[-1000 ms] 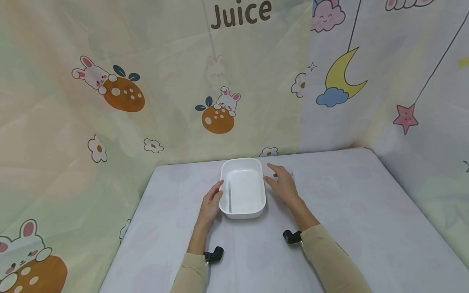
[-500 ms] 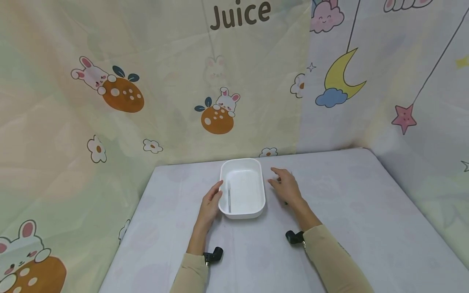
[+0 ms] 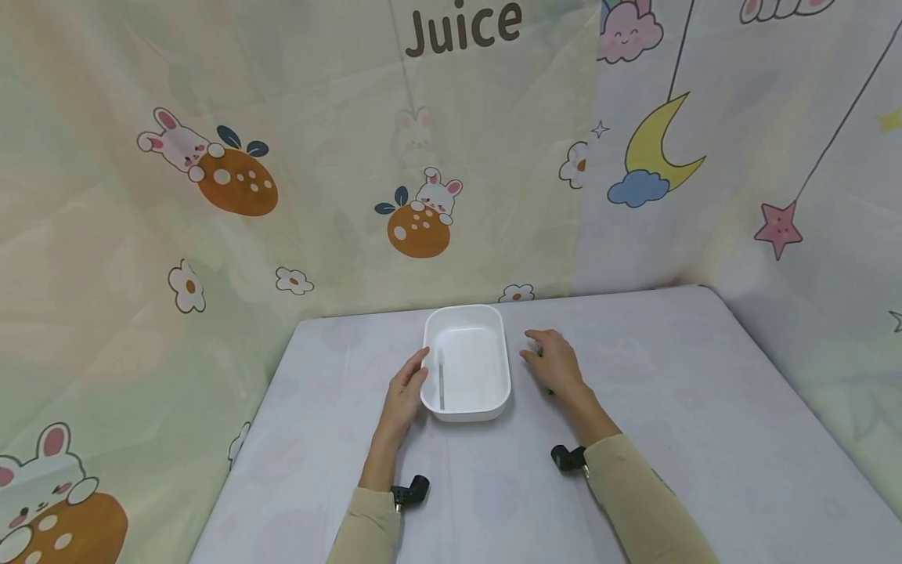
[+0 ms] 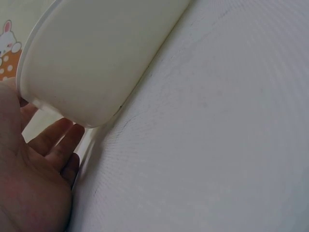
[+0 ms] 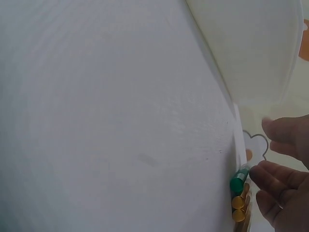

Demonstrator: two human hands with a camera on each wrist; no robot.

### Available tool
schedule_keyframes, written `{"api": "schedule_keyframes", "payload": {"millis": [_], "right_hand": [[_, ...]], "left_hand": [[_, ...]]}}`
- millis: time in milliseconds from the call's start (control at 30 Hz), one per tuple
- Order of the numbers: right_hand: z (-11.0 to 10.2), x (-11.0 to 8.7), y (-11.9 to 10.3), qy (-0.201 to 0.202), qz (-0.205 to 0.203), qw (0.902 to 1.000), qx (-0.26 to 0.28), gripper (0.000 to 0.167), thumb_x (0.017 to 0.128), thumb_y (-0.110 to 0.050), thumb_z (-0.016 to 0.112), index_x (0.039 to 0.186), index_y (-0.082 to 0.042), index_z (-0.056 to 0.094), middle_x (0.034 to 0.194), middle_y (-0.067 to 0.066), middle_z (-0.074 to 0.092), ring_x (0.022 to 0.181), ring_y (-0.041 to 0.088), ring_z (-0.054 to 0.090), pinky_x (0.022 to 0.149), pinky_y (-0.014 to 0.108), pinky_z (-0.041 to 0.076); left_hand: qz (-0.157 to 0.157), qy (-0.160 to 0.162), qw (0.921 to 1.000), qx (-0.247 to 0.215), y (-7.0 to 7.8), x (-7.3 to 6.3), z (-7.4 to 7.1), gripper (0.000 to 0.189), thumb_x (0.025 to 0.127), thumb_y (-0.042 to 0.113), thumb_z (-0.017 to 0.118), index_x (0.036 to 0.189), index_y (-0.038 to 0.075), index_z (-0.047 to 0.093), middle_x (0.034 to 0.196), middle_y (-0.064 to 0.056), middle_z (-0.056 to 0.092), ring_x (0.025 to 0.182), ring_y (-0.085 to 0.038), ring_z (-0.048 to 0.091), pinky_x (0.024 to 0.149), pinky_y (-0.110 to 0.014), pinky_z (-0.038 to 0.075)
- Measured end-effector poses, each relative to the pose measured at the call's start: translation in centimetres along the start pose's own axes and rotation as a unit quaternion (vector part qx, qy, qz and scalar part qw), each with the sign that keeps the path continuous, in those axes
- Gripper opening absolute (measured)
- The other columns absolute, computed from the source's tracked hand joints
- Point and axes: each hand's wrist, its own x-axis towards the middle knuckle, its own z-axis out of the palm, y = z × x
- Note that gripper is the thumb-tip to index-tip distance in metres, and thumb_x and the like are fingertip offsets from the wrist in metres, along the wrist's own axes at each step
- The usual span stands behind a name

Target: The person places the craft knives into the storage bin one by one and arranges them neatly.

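A white rectangular container [image 3: 474, 368] with rounded corners sits toward the back of the table, with a thin grey stick [image 3: 441, 384] lying along its left side. My left hand [image 3: 405, 395] rests against the container's left outer wall; in the left wrist view its fingers [image 4: 60, 137] meet the lower corner. To the right of the container, my right hand [image 3: 554, 364] stands apart from it, thumb and fingers separated. Close to those fingertips lie several slim cylinders, one with a green end [image 5: 237, 184] and others with gold ends [image 5: 238, 202]. Whether the fingers touch them I cannot tell.
A pale cloth covers the table [image 3: 338, 486]. Printed curtains [image 3: 331, 157] with rabbits, flowers and a moon hang behind and at both sides. Each wrist wears a black camera, such as the right one [image 3: 567, 457].
My right hand has shifted right and slightly toward me, away from the container, and its thumb and fingers have drawn a little closer. The left hand and container stay put.
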Motion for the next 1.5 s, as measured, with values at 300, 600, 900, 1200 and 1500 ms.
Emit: {"api": "schedule_keyframes", "payload": {"millis": [300,600,900,1200,1500], "right_hand": [[0.1,-0.2,-0.6,-0.014,-0.012,0.9991,-0.038,0.047,0.097,-0.015,0.072,0.141,-0.003,0.062,0.137,0.024,0.063,0.127,0.042,0.06,0.107,0.06,0.051],[0.5,0.0,-0.8,-0.047,-0.038,0.993,-0.101,0.038,0.094,-0.015,0.075,0.13,-0.006,0.071,0.104,0.013,0.071,0.093,0.027,0.063,0.093,0.055,0.05],[0.7,0.3,-1.0,-0.085,-0.045,0.9861,-0.135,0.033,0.097,-0.015,0.07,0.13,-0.008,0.072,0.129,0.019,0.071,0.129,0.04,0.062,0.112,0.073,0.036],[0.7,0.2,-1.1,-0.089,-0.043,0.9849,-0.142,0.034,0.099,-0.015,0.069,0.132,-0.009,0.071,0.134,0.016,0.07,0.13,0.04,0.062,0.111,0.07,0.039],[0.6,0.1,-1.1,-0.093,-0.036,0.9858,-0.136,0.035,0.101,-0.014,0.065,0.135,-0.008,0.068,0.137,0.016,0.069,0.132,0.04,0.061,0.112,0.071,0.038]], "left_hand": [[0.0,-0.002,1.0,-0.003,0.0,0.0,0.0,0.042,0.109,0.031,0.051,0.151,0.031,0.055,0.163,0.008,0.044,0.157,-0.023,0.033,0.128,-0.053,0.028],[0.006,-0.012,0.9998,-0.016,-0.1,0.0,-0.1,0.043,0.11,0.031,0.051,0.152,0.028,0.054,0.163,0.006,0.044,0.156,-0.022,0.034,0.128,-0.051,0.028],[0.005,-0.01,0.9999,-0.01,-0.1,-0.1,-0.1,0.042,0.11,0.032,0.051,0.152,0.031,0.054,0.162,0.01,0.045,0.155,-0.018,0.035,0.127,-0.049,0.03],[0.003,-0.009,0.9999,-0.006,-0.1,0.2,0.0,0.042,0.11,0.03,0.05,0.151,0.031,0.054,0.162,0.01,0.045,0.156,-0.02,0.034,0.128,-0.05,0.028],[0.009,-0.011,0.9998,-0.01,0.0,0.0,-0.1,0.042,0.109,0.03,0.05,0.152,0.03,0.054,0.164,0.005,0.044,0.157,-0.024,0.033,0.128,-0.052,0.028]]}}
